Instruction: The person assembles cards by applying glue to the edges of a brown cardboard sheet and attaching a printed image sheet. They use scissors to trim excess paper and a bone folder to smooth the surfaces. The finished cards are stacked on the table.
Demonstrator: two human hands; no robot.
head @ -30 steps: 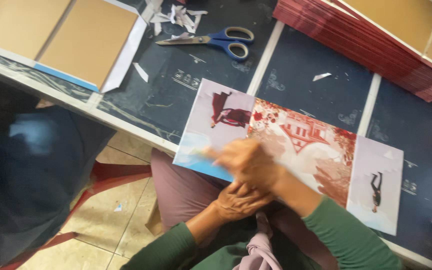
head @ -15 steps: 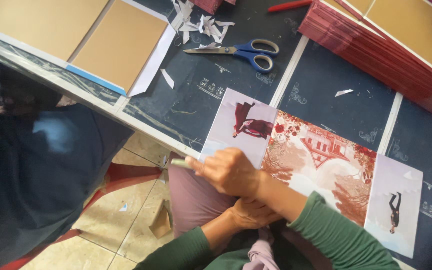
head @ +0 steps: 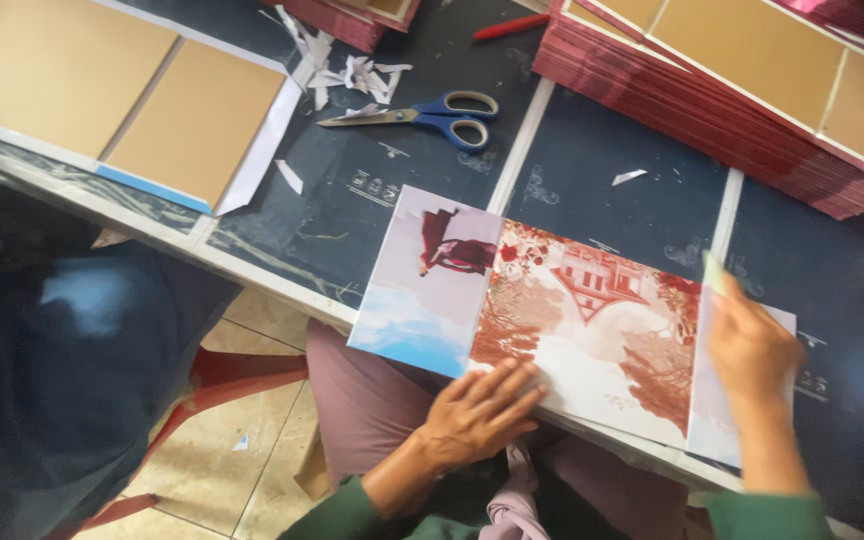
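Now your left hand (head: 477, 415) lies flat and open on the printed cover (head: 572, 320) at lower centre; your right hand (head: 752, 345) pinches its right flap.

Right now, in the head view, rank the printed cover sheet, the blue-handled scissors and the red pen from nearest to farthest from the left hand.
1. Printed cover sheet: under the left hand, at the table's near edge.
2. Blue-handled scissors: mid-table, beyond the sheet.
3. Red pen: far edge, beside the red stack.

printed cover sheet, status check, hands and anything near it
Left hand flat on printed cover sheet near edge. Right hand pressing its right flap, small tool barely showing. Scissors and paper scraps lie apart.
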